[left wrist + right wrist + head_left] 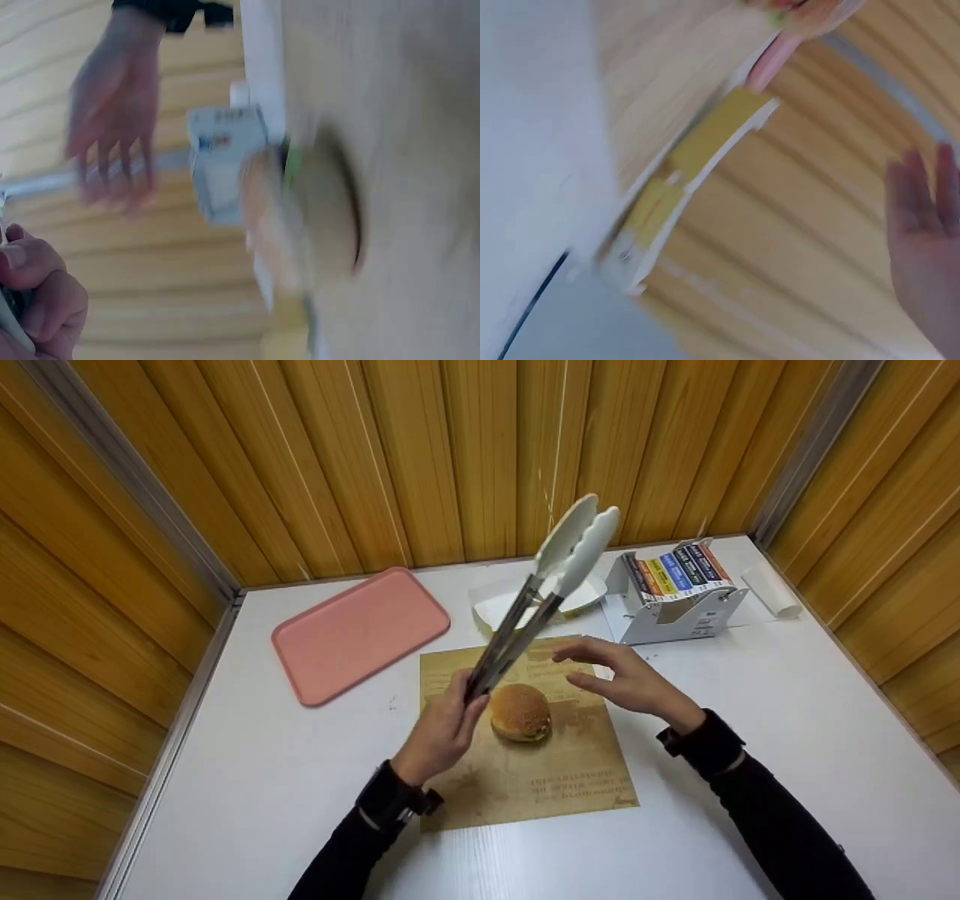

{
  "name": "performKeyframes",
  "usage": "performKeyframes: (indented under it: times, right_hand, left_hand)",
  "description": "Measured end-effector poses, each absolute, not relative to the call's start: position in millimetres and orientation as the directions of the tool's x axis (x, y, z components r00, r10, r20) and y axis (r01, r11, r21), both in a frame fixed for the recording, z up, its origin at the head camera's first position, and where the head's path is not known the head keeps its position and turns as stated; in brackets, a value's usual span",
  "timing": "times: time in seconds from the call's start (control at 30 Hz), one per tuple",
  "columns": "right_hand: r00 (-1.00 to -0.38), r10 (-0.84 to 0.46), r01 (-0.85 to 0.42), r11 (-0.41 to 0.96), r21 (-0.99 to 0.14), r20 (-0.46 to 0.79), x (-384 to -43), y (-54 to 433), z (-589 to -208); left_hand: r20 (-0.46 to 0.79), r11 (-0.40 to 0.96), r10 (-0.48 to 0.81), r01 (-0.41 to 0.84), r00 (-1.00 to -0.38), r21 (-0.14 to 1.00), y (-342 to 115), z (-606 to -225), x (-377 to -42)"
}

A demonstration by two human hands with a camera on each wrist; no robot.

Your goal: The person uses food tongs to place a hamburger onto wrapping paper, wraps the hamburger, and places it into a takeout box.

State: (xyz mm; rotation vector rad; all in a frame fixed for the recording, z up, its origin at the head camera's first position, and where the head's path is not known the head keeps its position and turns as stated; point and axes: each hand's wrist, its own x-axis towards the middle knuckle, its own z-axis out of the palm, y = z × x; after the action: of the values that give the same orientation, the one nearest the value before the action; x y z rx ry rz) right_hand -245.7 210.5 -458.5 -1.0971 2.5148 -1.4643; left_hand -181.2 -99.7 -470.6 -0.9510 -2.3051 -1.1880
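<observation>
Tongs [517,622] with white scalloped tips and metal arms are gripped near the handle end by my left hand [442,727], tips pointing up and away. Below them a burger [520,712] with a seeded bun lies on a brown printed wrapping paper [585,765]. Its green filling shows at the edge. My right hand [634,679] hovers over the paper's right side, fingers bent loosely and holding nothing. In the left wrist view the burger [322,210] is blurred, and the left fingers [56,307] curl round the handle.
A pink tray [360,637] lies at the back left. Behind the paper stands an open paper food boat [495,607]. At the back right are a grey dispenser [675,600] of colourful packets and a white roll [772,592]. Wood-patterned walls [480,457] enclose the table.
</observation>
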Motion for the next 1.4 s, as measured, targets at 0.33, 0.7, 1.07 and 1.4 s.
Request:
performKeyframes:
  times: [0.33,0.7,1.07,1.4]
  right_hand:
    - [-0.737,-0.674,-0.592,0.605,-0.532,0.054,-274,245,-501]
    - [-0.763,-0.637,-0.513,0.702,-0.493,-0.113,-274,246,-510]
    - [-0.741,-0.659,-0.509,0.674,-0.536,-0.125,-276,246,-510]
    - [-0.741,-0.658,-0.519,0.688,-0.508,-0.135,-278,247,-509]
  left_hand:
    - [0.628,0.724,0.270,0.583,-0.730,0.367,-192,-458,-225]
    - [0.340,0.909,0.189,0.295,-0.921,0.295,-293,-487,-246]
    - [0.145,0.941,0.084,0.126,-0.986,0.315,-351,-518,-238]
    - [0.016,0.938,0.025,0.029,-1.000,0.346,-356,-516,-236]
